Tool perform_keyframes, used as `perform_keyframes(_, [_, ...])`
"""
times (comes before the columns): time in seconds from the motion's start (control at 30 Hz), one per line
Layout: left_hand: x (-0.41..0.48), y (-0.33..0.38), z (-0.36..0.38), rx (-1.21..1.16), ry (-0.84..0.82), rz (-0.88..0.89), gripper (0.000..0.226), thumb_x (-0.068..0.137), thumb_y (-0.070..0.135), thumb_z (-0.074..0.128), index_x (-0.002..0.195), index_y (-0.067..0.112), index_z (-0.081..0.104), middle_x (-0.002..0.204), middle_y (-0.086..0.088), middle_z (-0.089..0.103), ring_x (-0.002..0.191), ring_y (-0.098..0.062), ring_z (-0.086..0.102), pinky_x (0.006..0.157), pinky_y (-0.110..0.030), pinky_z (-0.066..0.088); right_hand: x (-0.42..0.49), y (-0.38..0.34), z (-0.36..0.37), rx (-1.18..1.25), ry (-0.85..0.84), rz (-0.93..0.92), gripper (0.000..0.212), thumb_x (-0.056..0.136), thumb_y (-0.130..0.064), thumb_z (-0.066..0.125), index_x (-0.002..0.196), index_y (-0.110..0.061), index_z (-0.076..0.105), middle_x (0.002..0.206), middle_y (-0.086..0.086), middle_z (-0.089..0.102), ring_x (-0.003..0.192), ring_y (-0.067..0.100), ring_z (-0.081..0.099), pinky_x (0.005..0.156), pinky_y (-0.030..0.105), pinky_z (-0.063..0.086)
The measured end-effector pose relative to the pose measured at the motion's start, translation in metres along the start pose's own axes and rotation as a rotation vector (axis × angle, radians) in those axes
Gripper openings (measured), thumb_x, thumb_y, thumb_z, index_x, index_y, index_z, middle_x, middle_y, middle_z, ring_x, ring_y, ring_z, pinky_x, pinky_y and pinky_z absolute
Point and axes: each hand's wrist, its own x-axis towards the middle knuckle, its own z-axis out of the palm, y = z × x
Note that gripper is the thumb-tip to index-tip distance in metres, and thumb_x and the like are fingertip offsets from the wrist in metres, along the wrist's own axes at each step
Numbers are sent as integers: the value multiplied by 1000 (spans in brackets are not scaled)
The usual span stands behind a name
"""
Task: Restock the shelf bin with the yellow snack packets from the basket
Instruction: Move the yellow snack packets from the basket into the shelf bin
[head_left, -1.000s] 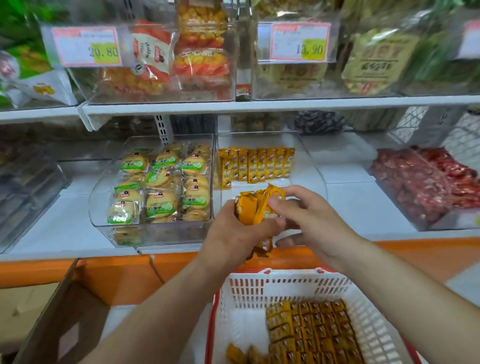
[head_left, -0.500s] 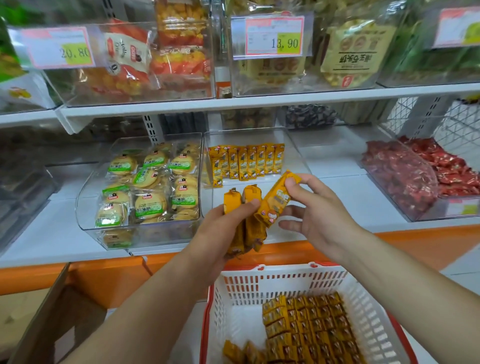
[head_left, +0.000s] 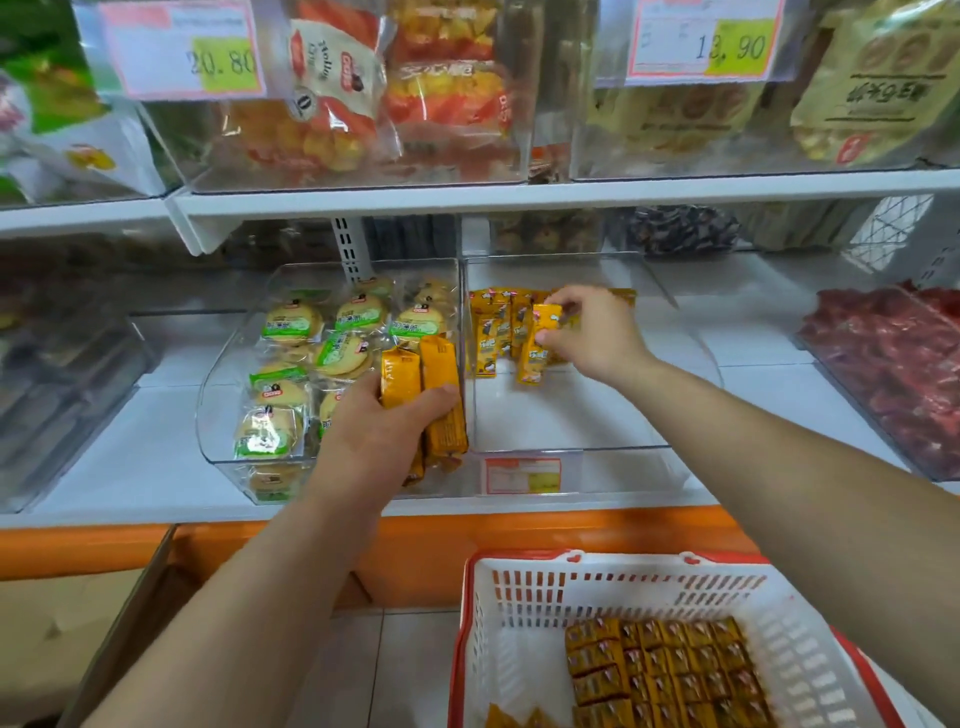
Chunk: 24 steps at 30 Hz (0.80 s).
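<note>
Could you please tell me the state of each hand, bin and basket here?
Shelf bin, mostly bare, one row of packets at the back.
Left hand, gripping a bundle of yellow packets.
Right hand, pinching one packet at that row.
Basket, partly filled.

A: The snack packets (head_left: 485, 338) — what colour?
B: Yellow-orange, with a small black-and-white print on the fronts.
A: The basket (head_left: 623, 592)?
B: White slotted walls, red rim.
A: And around them?
B: Pale biscuit packs (head_left: 293, 325) with green-and-white labels, an orange shelf edge (head_left: 519, 535) — and red wrapped sweets (head_left: 893, 364).
</note>
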Motion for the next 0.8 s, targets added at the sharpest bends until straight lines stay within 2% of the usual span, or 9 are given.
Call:
perform_keyframes(0.1, [5, -3, -10, 24, 25, 7, 11, 89, 36, 74, 90, 28, 67, 77, 5, 77, 64, -13, 74, 46, -21, 52, 36, 5, 31, -90, -44, 40, 47, 79, -24, 82, 123, -16, 66, 105, 5, 71, 96, 24, 67, 81, 29, 51])
perform_keyframes(0.17, [8, -6, -14, -2, 48, 14, 9, 88, 35, 75, 87, 28, 69, 77, 2, 77, 67, -19, 75, 47, -26, 56, 52, 7, 48, -174, -50, 37, 47, 78, -26, 81, 122, -16, 66, 111, 8, 70, 101, 26, 65, 79, 24, 42])
perform_keyframes(0.33, [16, -8, -18, -29, 56, 22, 8, 87, 36, 76, 80, 38, 72, 80, -1, 77, 73, -27, 75, 59, -36, 62, 66, 11, 74, -263, -38, 61, 42, 81, -26, 78, 119, -14, 64, 111, 11, 68, 104, 31, 63, 79, 29, 44])
perform_keyframes(0.37, [17, -8, -18, -26, 55, 15, 10, 87, 36, 76, 79, 42, 72, 80, 0, 77, 73, -26, 75, 59, -36, 61, 66, 11, 76, -255, -25, 67, 43, 82, -26, 77, 120, -14, 62, 109, 11, 68, 102, 31, 63, 79, 31, 45])
perform_keyframes(0.47, [16, -7, -16, -39, 53, 0, 8, 87, 35, 76, 84, 30, 71, 79, 1, 78, 72, -22, 76, 51, -27, 57, 63, 10, 75, -207, 6, 65, 48, 81, -22, 77, 124, -14, 56, 106, 10, 68, 99, 30, 63, 80, 32, 48])
perform_keyframes(0.57, [12, -5, -14, -67, 37, 4, 9, 88, 31, 76, 87, 27, 69, 78, -2, 77, 64, -18, 74, 43, -19, 50, 53, 7, 66, -158, -18, 66, 46, 81, -20, 76, 122, -11, 56, 104, 8, 69, 100, 28, 64, 79, 30, 48])
perform_keyframes(0.63, [11, -5, -13, -31, 19, -3, 10, 88, 33, 76, 90, 27, 68, 81, -2, 77, 68, -18, 75, 44, -17, 50, 40, 0, 53, -127, -20, 70, 45, 81, -21, 76, 120, -11, 57, 100, 3, 67, 98, 24, 64, 76, 28, 46])
perform_keyframes(0.73, [11, -5, -8, -28, -49, -41, 14, 90, 31, 75, 100, 26, 68, 89, -5, 77, 68, -21, 75, 51, -26, 58, 4, -17, 26, 18, -8, 60, 38, 82, -20, 77, 115, -10, 60, 89, -1, 61, 88, 18, 61, 77, 30, 48])
perform_keyframes(0.8, [12, -6, -1, -5, -102, -72, 21, 89, 29, 76, 108, 25, 67, 95, -6, 77, 79, -26, 76, 69, -39, 63, -32, -31, 4, 159, -67, 70, 29, 84, -18, 76, 108, -14, 62, 90, -1, 63, 83, 16, 61, 75, 22, 49])
